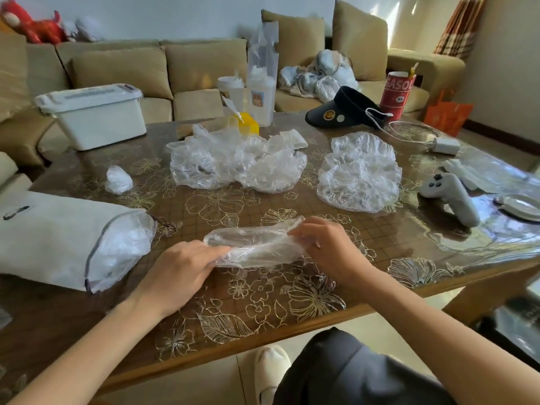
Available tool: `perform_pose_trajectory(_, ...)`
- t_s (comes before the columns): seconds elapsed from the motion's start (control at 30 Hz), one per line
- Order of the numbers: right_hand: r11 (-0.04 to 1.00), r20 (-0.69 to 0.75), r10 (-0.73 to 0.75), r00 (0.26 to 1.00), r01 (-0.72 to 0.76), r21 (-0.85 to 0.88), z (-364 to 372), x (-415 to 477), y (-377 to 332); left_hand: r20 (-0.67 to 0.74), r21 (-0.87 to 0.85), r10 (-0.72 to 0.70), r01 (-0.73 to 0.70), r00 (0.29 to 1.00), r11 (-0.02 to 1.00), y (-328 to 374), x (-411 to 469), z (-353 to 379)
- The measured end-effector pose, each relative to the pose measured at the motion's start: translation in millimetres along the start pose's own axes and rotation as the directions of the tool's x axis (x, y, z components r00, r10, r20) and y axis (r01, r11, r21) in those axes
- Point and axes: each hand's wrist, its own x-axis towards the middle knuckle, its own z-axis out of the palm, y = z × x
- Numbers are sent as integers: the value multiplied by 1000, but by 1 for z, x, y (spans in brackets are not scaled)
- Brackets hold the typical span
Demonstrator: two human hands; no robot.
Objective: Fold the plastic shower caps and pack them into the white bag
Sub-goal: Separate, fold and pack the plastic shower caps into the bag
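A clear plastic shower cap (257, 244), folded into a long strip, lies on the table in front of me. My left hand (178, 273) lies on its left end with fingers straight, pressing it flat. My right hand (324, 244) pinches its right end. The white bag (55, 238) lies on its side at the left, its mouth facing right with folded caps (122, 247) showing inside. A heap of loose caps (233, 162) sits at the table's middle, and a flatter stack of caps (359, 173) to its right. One small folded cap (118, 179) lies apart at the left.
The table (263, 311) has a glossy flower-patterned cover. A white lidded box (93, 115) stands at the back left, a black visor (342, 109) and a red cup (397, 95) at the back right. A grey controller (450, 197) and a charger (445, 145) lie at the right.
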Motion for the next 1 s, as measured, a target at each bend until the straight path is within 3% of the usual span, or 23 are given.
perform_pose_trajectory(0.07,967,77,-204,976,213,-142,-8,-6,-1,-42,28,88,-87,995,996,-1,-7,-8)
perform_pose_trajectory(0.13,889,220,-309,925,364,-279,-12,-21,2,12,21,127,-127,992,992,2,-17,-15)
perform_pose_trajectory(0.23,891,262,-288,921,358,-278,-12,-51,-1,97,31,157,-161,983,986,4,-33,-14)
perform_pose_trajectory(0.33,914,192,-263,946,308,-266,-6,-54,-6,89,40,149,-153,985,987,1,-36,-11)
perform_pose_trajectory(0.43,913,222,-296,929,343,-222,3,-39,-9,74,-2,144,-144,987,990,-1,-33,-8)
perform_pose_trajectory(0.5,955,247,-252,936,281,-91,10,-33,-8,65,-100,121,-115,991,988,-1,-32,-9)
perform_pose_trajectory(0.6,986,201,-69,977,36,162,8,-28,-8,16,-304,4,1,1000,953,-1,-34,-10)
perform_pose_trajectory(0.73,897,185,223,957,-276,346,4,-14,-9,18,-525,-332,291,943,800,2,-25,-10)
perform_pose_trajectory(0.83,899,62,350,935,-353,258,13,-3,-11,25,-465,-525,474,851,747,8,-8,-5)
perform_pose_trajectory(1.0,915,-98,391,915,-398,-69,32,9,-17,-63,-124,-683,674,727,728,24,14,7)
